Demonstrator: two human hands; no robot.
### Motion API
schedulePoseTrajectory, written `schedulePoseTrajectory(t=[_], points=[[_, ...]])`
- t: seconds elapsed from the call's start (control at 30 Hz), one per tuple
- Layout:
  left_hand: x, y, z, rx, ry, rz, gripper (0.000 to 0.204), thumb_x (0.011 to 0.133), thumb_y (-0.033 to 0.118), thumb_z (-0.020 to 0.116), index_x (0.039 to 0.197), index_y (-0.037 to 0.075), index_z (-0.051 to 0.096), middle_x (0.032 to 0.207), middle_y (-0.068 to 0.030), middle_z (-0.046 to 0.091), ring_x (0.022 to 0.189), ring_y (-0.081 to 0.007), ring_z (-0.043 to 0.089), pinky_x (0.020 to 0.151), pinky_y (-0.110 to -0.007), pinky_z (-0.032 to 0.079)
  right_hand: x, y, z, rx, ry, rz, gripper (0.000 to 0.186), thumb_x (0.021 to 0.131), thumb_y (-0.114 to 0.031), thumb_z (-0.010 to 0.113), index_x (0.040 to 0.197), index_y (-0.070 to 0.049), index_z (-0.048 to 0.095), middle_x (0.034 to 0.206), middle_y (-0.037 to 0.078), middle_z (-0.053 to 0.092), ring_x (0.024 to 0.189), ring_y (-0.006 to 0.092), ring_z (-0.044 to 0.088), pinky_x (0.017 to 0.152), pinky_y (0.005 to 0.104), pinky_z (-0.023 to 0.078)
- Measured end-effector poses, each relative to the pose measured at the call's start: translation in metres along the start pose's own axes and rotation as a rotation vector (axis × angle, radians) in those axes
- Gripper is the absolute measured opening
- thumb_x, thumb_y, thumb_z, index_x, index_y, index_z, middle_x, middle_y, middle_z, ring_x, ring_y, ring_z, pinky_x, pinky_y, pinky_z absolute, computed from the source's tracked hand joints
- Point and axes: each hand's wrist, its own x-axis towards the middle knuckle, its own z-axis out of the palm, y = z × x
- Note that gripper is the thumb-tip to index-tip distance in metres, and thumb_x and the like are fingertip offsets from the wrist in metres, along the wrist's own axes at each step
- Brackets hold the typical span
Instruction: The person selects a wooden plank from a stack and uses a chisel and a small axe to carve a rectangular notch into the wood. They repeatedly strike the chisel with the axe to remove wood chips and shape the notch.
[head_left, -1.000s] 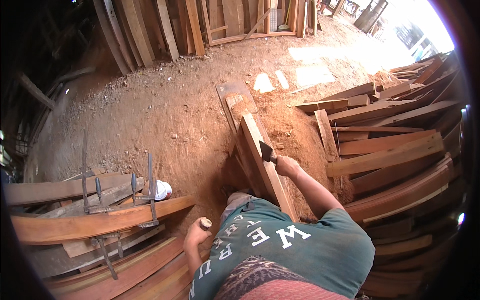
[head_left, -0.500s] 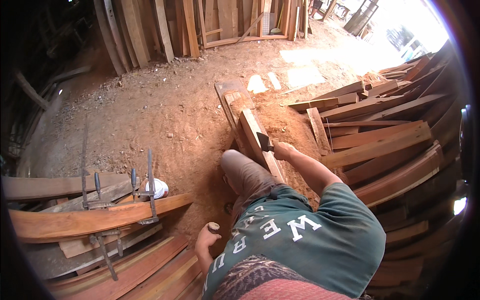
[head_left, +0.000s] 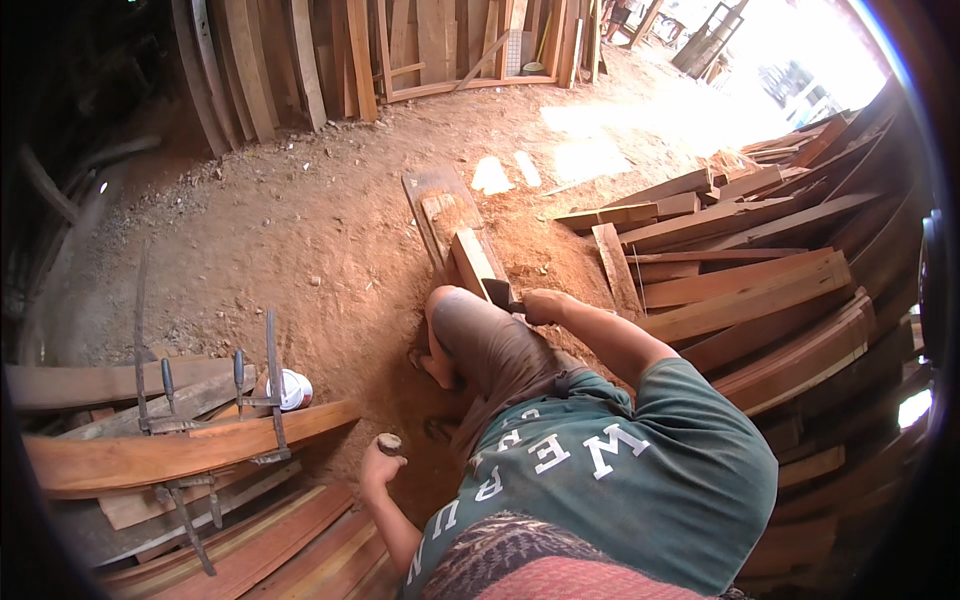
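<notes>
Item 1. Right hand (head_left: 545,307): the person's own, arm reaching forward from the lower right; grip closed firmly round the handle of a flat-bladed tool.

Item 2. Flat-bladed tool (head_left: 498,292): dark, widening from the handle; blade pointing left, over the upper face of the beam; whether it touches the wood cannot be told.

Item 3. Beam (head_left: 472,258): squared, pale-topped, set lengthwise in front of the person, right of the raised knee (head_left: 450,302); near part hidden by leg and tool.

Item 4. Broad plank (head_left: 415,192): darker, under and beyond the beam, a smaller wooden piece (head_left: 440,212) lying on its far part.

Item 5. Left hand (head_left: 380,468): held low, left of the body, well apart from the beam; grip curled about a short round-ended piece (head_left: 389,441), pale on top, kind unclear.

Item 6. Curved timber (head_left: 180,448): orange-brown, at the left, with two metal bar clamps (head_left: 275,375) fitted across it.

Item 7. White tub (head_left: 295,391): just beside the nearer clamp.

Item 8. Timber stack (head_left: 760,285): at the right, pieces piled unevenly.

Item 9. Tall boards (head_left: 245,70): standing upright along the far side.

Item 10. Earth floor (head_left: 290,230): brown, strewn with chips, sunlit patches toward the upper right.

Item 11. Green shirt (head_left: 640,490): short-sleeved, pale lettering, worn by the person.
</notes>
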Motion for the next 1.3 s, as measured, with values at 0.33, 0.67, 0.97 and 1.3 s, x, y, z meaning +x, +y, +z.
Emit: schedulePoseTrajectory(t=[0.33, 0.67, 0.97, 1.3], points=[[-0.002, 0.132, 0.016, 0.039, -0.105, -0.097, 0.071, 0.070, 0.009, 0.084, 0.137, 0.005, 0.063, 0.122, -0.0137, 0.074, 0.114, -0.0246, 0.071, 0.100, -0.037, 0.054, -0.004, 0.032, 0.020, 0.014, 0.133, -0.125, 0.029, 0.089, -0.015, 0.059, 0.111, -0.001, 0.073, 0.104, 0.026, 0.075, 0.099, 0.0387, 0.075, 0.083, 0.0493, 0.060], [0.033, 0.301, -0.005, 0.084, 0.006, 0.128, 0.064, 0.077, 0.002, 0.078, 0.139, 0.008, 0.061, 0.109, -0.0079, 0.072, 0.100, -0.0170, 0.069, 0.092, -0.032, 0.054, 0.003, 0.064, 0.032, 0.265, 0.101, -0.185, 0.029, 0.089, -0.014, 0.058, 0.108, 0.004, 0.070, 0.101, 0.029, 0.074, 0.099, 0.0433, 0.073, 0.085, 0.0525, 0.058], [0.069, 0.411, -0.017, -0.088, 0.200, 0.427, 0.057, 0.079, 0.001, 0.083, 0.127, 0.010, 0.053, 0.107, -0.0021, 0.058, 0.095, -0.0144, 0.059, 0.083, -0.030, 0.052, 0.035, 0.093, 0.073, 0.397, 0.167, -0.296, 0.030, 0.093, -0.027, 0.063, 0.106, 0.000, 0.065, 0.095, 0.028, 0.072, 0.092, 0.0450, 0.071, 0.080, 0.0539, 0.056], [0.102, 0.474, -0.008, -0.540, 0.271, 0.572, 0.025, 0.084, 0.010, 0.089, 0.091, 0.006, 0.065, 0.080, 0.0004, 0.064, 0.069, -0.0095, 0.061, 0.063, -0.027, 0.052, 0.030, 0.094, 0.068, 0.431, 0.128, -0.279, 0.031, 0.092, -0.029, 0.066, 0.105, -0.001, 0.064, 0.093, 0.028, 0.071, 0.091, 0.0457, 0.071, 0.080, 0.0537, 0.056]])
